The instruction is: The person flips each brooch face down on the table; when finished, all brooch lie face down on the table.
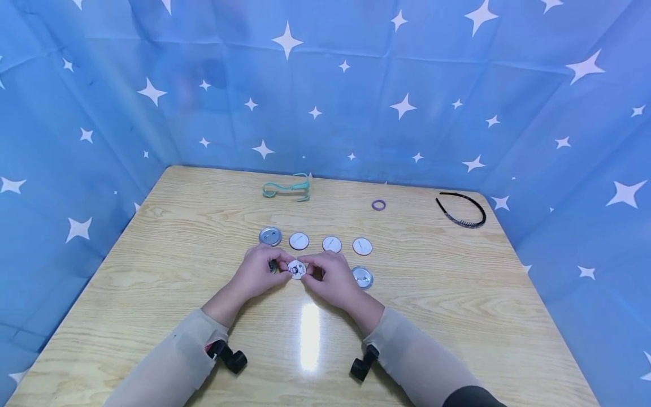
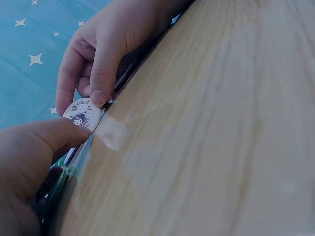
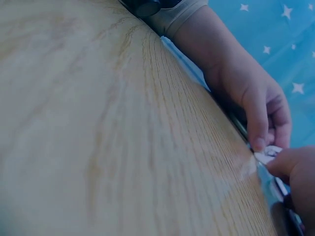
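Observation:
Between both hands, a round white pin badge (image 1: 296, 269) with a dark cartoon print faces up. The left hand (image 1: 258, 272) pinches its left edge between thumb and fingers, and the right hand (image 1: 333, 278) pinches the opposite edge. In the left wrist view the printed face of the badge (image 2: 78, 106) shows a small cartoon figure. Just beyond the left hand lies a silver-backed badge (image 1: 270, 236); another silver-backed badge (image 1: 363, 277) sits right beside the right hand. Part of a dark, colourful round piece (image 1: 273, 266) shows under the left fingers, mostly hidden.
Three white-backed round badges (image 1: 332, 244) lie in a row beyond the hands. Farther back on the wooden table (image 1: 432, 316) are a teal frame-like piece (image 1: 290, 187), a purple ring (image 1: 378, 205) and a black headband (image 1: 468, 224). A blue star-patterned curtain (image 1: 351, 85) surrounds the table.

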Demonstrator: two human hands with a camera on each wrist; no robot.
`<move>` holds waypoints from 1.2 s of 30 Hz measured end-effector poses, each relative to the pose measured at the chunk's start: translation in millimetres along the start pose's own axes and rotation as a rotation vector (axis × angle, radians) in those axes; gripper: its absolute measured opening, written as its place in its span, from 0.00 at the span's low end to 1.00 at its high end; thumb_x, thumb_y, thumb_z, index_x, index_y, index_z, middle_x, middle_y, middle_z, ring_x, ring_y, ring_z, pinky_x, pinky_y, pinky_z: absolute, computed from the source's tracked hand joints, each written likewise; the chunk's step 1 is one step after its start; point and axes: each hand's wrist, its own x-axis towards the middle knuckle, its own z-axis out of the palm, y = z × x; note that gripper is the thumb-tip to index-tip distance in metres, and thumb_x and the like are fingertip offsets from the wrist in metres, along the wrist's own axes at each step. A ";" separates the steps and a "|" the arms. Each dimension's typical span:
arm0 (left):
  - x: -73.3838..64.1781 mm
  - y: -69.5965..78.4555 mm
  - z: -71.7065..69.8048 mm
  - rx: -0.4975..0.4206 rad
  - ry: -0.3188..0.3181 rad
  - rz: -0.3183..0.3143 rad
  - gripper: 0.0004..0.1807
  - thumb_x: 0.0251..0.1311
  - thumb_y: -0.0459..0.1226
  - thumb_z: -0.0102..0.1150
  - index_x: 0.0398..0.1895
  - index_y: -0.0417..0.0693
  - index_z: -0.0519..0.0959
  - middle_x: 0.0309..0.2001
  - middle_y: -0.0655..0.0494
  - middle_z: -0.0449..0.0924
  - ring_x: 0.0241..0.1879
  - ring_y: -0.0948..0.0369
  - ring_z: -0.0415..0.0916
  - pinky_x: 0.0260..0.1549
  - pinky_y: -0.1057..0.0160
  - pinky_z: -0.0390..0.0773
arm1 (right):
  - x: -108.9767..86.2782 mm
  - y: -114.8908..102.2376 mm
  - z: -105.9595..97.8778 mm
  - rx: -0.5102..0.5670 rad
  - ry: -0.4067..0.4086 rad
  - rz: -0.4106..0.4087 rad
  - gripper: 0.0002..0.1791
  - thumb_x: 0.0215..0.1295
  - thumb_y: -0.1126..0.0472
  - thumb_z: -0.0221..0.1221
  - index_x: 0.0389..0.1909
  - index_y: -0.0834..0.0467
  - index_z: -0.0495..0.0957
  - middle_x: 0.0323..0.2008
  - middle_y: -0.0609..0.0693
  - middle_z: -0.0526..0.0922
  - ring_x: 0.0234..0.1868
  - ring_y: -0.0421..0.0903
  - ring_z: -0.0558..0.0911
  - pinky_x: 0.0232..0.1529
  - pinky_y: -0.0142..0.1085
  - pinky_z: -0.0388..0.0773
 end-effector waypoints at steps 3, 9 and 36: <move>0.0 -0.4 0.0 0.004 -0.006 0.005 0.13 0.50 0.33 0.83 0.38 0.55 0.90 0.29 0.73 0.81 0.40 0.61 0.75 0.49 0.54 0.71 | -0.3 -0.1 -0.2 0.000 -0.003 0.009 0.20 0.61 0.63 0.74 0.55 0.52 0.89 0.32 0.34 0.82 0.36 0.38 0.77 0.47 0.41 0.72; 1.8 -2.1 -1.9 -0.016 0.032 0.046 0.13 0.49 0.29 0.79 0.35 0.54 0.90 0.29 0.71 0.82 0.38 0.60 0.75 0.46 0.55 0.72 | 2.6 1.5 0.3 0.018 0.020 -0.015 0.19 0.61 0.64 0.73 0.53 0.51 0.90 0.31 0.35 0.83 0.36 0.39 0.77 0.46 0.40 0.72; -0.2 -0.8 0.2 -0.066 0.062 0.049 0.08 0.53 0.30 0.75 0.30 0.54 0.89 0.28 0.69 0.81 0.37 0.60 0.76 0.43 0.57 0.74 | 0.1 2.9 1.5 0.066 0.115 -0.005 0.11 0.57 0.64 0.78 0.41 0.49 0.93 0.31 0.34 0.86 0.36 0.38 0.80 0.41 0.36 0.75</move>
